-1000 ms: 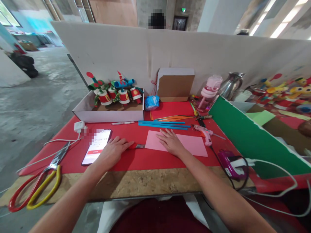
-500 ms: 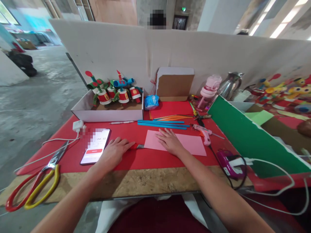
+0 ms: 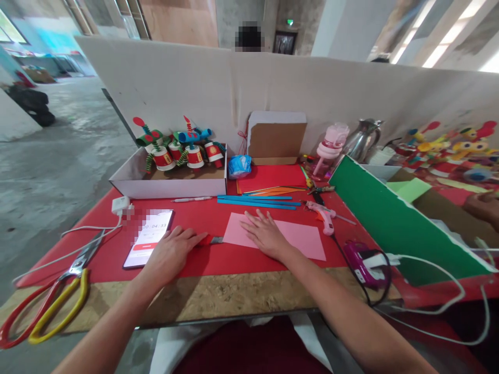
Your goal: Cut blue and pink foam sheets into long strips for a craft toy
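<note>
Flat on the red table cover (image 3: 234, 262) lies a sheet of pink paper (image 3: 300, 239). My right hand (image 3: 267, 235) rests on its left part, palm down with the fingers spread. My left hand (image 3: 173, 252) is closed around a red-handled cutter (image 3: 206, 239), whose short metal blade points right and touches or nearly touches the paper's left edge. Just left of that hand is a lit phone (image 3: 146, 239) showing a timer. Several blue strips (image 3: 259, 201) lie behind the paper.
Large scissors (image 3: 76, 270) lie at the front left. A white box (image 3: 175, 188) of cup figures stands behind. Right of the paper are a pink glue gun (image 3: 325, 218), a purple device (image 3: 368, 265) with cables and a green-sided box (image 3: 390, 218). Another person's hand (image 3: 483, 208) shows far right.
The view has shifted slightly, so most things sit a little further left and lower. My hands keep nearly the same places by the cutter and paper. The phone timer has advanced.
</note>
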Available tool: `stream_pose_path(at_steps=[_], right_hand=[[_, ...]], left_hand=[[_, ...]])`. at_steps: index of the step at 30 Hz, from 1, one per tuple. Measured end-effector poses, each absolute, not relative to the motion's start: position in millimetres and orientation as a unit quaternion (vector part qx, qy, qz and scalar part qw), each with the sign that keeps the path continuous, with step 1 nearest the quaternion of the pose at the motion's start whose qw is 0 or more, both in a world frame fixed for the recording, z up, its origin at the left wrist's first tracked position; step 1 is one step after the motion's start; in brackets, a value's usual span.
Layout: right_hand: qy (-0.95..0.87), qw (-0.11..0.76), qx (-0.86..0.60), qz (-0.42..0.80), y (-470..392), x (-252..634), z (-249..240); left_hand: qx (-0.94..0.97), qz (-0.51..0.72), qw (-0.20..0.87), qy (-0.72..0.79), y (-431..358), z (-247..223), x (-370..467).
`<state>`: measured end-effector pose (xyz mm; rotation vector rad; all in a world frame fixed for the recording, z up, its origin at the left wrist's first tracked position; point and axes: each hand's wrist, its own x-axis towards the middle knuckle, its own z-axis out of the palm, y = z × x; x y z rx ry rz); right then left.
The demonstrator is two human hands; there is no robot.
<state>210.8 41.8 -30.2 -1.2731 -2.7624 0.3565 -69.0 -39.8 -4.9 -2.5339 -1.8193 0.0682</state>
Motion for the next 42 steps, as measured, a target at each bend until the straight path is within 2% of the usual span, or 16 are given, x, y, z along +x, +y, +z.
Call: stream_pose_path(at_steps=[4, 42], right_hand=[[-0.922, 0.031, -0.363, 0.13, 42, 216, -28], [-0.921, 0.041, -0.369, 0.122, 43, 215, -35]], left_hand=[[-0.811, 0.036, 0.008, -0.584, -39, -3, -65], [-0.804, 0.06, 0.015, -0.591, -55, 0, -33]])
